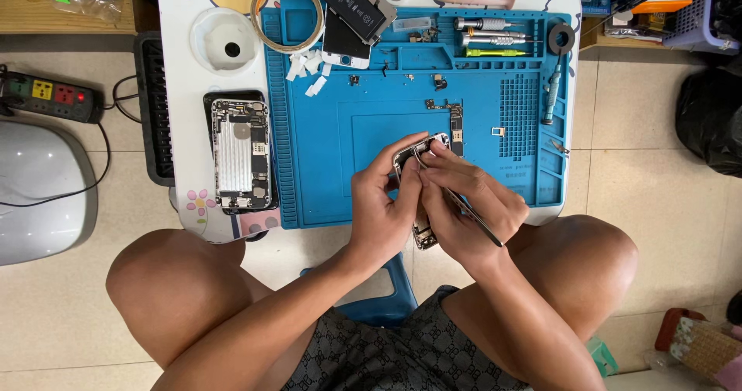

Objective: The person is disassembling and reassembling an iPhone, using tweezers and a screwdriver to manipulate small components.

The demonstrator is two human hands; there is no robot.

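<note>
The left hand (382,205) is curled around the near side of an opened phone housing (421,159), its fingers wrapped over the metal frame and holding it up off the blue work mat (332,167). Pressed right against it, the right hand (468,209) pinches a pair of tweezers (471,215), whose tips reach into the top of the housing beside the left thumb while the long end sticks out past the right palm toward the person's knee.

Just beyond both hands, a small circuit board (454,120) lies on the mat. Farther out past the right hand, several screwdrivers (491,37) rest in the mat's top tray. Well to the left of the left hand, a second stripped phone body (241,155) lies face-open on the white table (182,66), off the mat's edge. Beyond that, up from the left hand, sit a roll of tape (287,14), a detached screen with a battery (352,5) on it, and scraps of white tape (307,68).
</note>
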